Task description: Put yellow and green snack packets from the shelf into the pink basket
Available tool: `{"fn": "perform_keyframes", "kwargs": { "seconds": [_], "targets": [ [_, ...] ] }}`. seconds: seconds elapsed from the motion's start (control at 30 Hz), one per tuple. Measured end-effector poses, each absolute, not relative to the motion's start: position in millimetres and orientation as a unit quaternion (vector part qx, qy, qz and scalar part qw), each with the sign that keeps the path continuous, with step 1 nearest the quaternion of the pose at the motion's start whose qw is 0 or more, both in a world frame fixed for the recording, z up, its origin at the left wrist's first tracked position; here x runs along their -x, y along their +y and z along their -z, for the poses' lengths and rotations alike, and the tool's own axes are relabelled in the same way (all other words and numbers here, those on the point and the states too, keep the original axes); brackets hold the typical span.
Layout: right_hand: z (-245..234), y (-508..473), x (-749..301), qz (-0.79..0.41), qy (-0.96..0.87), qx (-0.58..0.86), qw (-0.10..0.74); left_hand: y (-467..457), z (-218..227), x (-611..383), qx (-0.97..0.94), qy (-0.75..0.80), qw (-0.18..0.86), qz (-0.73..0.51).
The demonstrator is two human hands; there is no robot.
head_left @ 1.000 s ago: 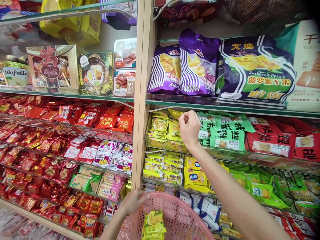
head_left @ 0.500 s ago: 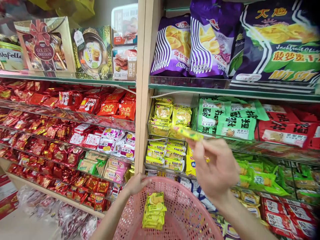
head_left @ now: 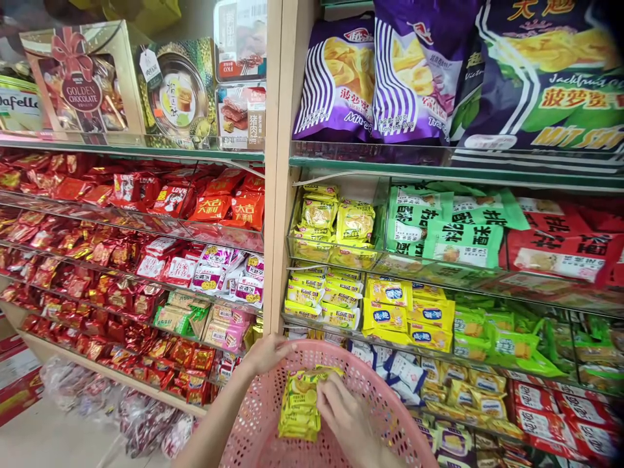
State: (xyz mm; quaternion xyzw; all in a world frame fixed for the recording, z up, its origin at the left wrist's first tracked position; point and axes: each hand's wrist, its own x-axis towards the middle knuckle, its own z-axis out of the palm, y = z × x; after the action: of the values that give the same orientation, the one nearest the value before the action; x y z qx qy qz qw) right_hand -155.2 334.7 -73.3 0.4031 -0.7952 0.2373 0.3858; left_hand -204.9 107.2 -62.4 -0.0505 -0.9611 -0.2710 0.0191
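Observation:
My left hand (head_left: 266, 354) grips the far rim of a pink plastic basket (head_left: 375, 396) at the bottom middle. My right hand (head_left: 344, 413) is down inside the basket, fingers pinched on a yellow snack packet (head_left: 307, 380) that lies on top of a small stack of the same yellow packets (head_left: 297, 416). More of these yellow packets (head_left: 336, 221) fill a clear bin on the shelf straight above the basket.
Shelves of packaged snacks fill the view: red sweets (head_left: 97, 260) on the left, purple jackfruit chip bags (head_left: 380, 78) on the upper right, green and red packets (head_left: 463, 227) beside the yellow ones. A wooden upright (head_left: 277, 162) divides the two shelf units. Gift boxes (head_left: 82, 84) stand upper left.
My right hand took a yellow packet from the shelf bin, carried it down and now has it on the stack in the basket. The left hand has stayed on the rim.

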Motion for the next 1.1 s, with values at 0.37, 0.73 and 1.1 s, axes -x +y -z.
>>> {"fn": "perform_keyframes", "kwargs": {
  "seconds": [0.37, 0.73, 1.1],
  "targets": [
    [99, 331, 158, -0.087, -0.828, -0.416, 0.365, 109, 61, 204, 0.048, -0.959, 0.021, 0.277],
    [106, 317, 154, 0.000, -0.812, -0.472, 0.344, 110, 61, 203, 0.044, -0.958, 0.017, 0.283],
    [107, 294, 157, 0.019, -0.848, -0.444, 0.288, 110, 61, 203, 0.039, -0.960, 0.021, 0.275]
  ]
}}
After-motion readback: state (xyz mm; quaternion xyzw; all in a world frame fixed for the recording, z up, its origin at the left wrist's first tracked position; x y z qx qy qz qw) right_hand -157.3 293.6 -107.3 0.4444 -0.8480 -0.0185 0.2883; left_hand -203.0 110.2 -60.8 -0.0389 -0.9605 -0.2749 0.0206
